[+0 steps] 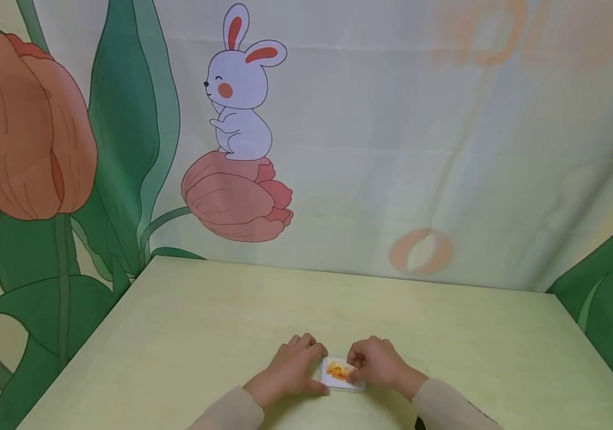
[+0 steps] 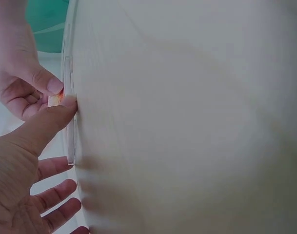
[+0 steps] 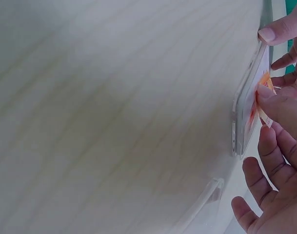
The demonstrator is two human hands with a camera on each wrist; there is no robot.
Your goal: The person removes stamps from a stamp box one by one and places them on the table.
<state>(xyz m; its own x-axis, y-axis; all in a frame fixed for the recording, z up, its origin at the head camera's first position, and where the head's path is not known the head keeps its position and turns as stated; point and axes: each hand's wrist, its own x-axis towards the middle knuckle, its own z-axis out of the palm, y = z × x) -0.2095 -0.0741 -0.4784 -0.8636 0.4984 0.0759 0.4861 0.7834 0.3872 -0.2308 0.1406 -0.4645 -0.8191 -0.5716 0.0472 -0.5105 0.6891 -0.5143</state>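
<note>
The right hand's [image 1: 382,365] thumb and forefinger are nearly closed, pinching one scrap of orange paper [image 3: 264,115]; its other fingers are loosely bent and spread apart. The left hand [image 1: 295,367] holds one flat clear case [image 3: 240,122] by its left end, with the thumb at the near corner and the forefinger at the far one; its remaining fingers are spread. The orange paper is at the face of this case, under the right thumb.

The case bears one white card [image 1: 330,383] with a yellow-and-orange picture. Whether the card sits inside or on top cannot be told, nor whether the orange paper is loose or joined to it; the right fingers cover part of the picture.

Beside the right hand, apart from the case, one clear plastic piece [image 3: 204,207] lies on the tabletop [image 1: 220,322], cut off in the right wrist view and very faint from above. Two pale sleeves [image 1: 236,411] run off the lower edge. Behind hangs a printed cloth [image 1: 349,149] with one white rabbit [image 1: 242,128] and two tulips [image 1: 21,131].
</note>
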